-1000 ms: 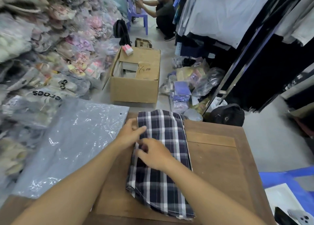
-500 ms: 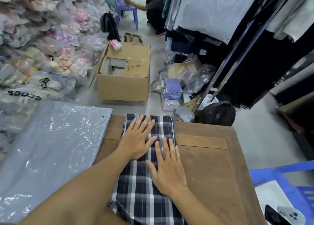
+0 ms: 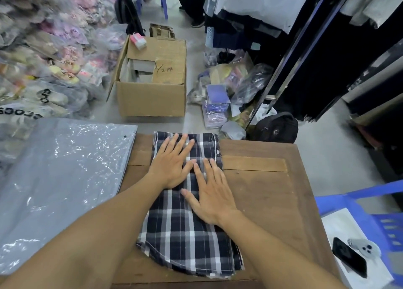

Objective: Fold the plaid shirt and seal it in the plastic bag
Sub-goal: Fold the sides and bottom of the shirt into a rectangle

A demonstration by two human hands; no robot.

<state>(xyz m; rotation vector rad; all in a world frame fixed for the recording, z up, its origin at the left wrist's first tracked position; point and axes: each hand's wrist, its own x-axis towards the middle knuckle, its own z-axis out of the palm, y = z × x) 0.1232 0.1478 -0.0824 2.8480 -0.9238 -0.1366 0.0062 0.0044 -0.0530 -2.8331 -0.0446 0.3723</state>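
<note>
A dark blue and white plaid shirt (image 3: pixel 185 236) lies folded into a long narrow strip down the middle of a brown wooden table (image 3: pixel 268 201). My left hand (image 3: pixel 172 164) presses flat on the far part of the shirt, fingers spread. My right hand (image 3: pixel 210 197) lies flat beside it, slightly nearer, also pressing the cloth. A large clear plastic bag (image 3: pixel 58 186) over a grey sheet rests on the table's left side, overhanging the edge, apart from the shirt.
An open cardboard box (image 3: pixel 150 96) stands on the floor beyond the table. Piles of bagged goods (image 3: pixel 43 55) fill the left. A black backpack (image 3: pixel 277 128) and clothes racks (image 3: pixel 294 48) are at right. A blue chair (image 3: pixel 357 219) holds two phones (image 3: pixel 351 260).
Both hands went from pinching the shirt's fold to lying flat with spread fingers on it, then stayed pressing while the view shifted slightly.
</note>
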